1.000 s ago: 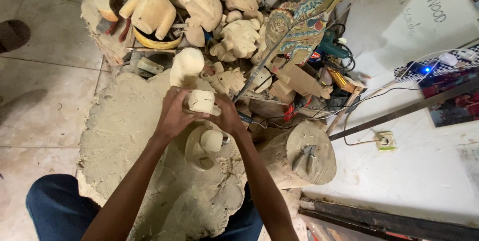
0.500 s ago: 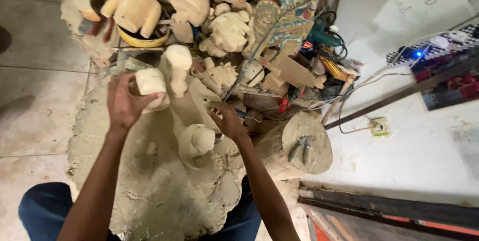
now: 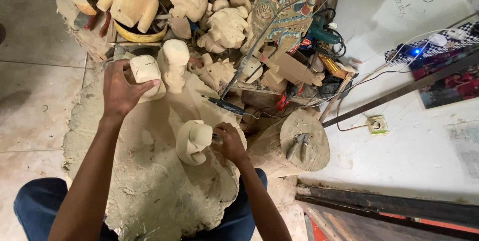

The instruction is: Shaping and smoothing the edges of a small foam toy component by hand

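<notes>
My left hand grips a small pale block of carved wood and holds it at the upper left, beside a standing pale figure. My right hand rests with curled fingers against a rounded unpainted carving that lies on a dusty cloth over my lap. A thin black tool lies just above the right hand.
A heap of unpainted wooden carvings fills the top, with a painted carved piece and cables beside it. A wood stump with pliers on it stands to the right. Tiled floor lies left, a white wall right.
My left hand carried the small block from the middle out to the upper left. My right hand dropped onto the rounded carving on the cloth.
</notes>
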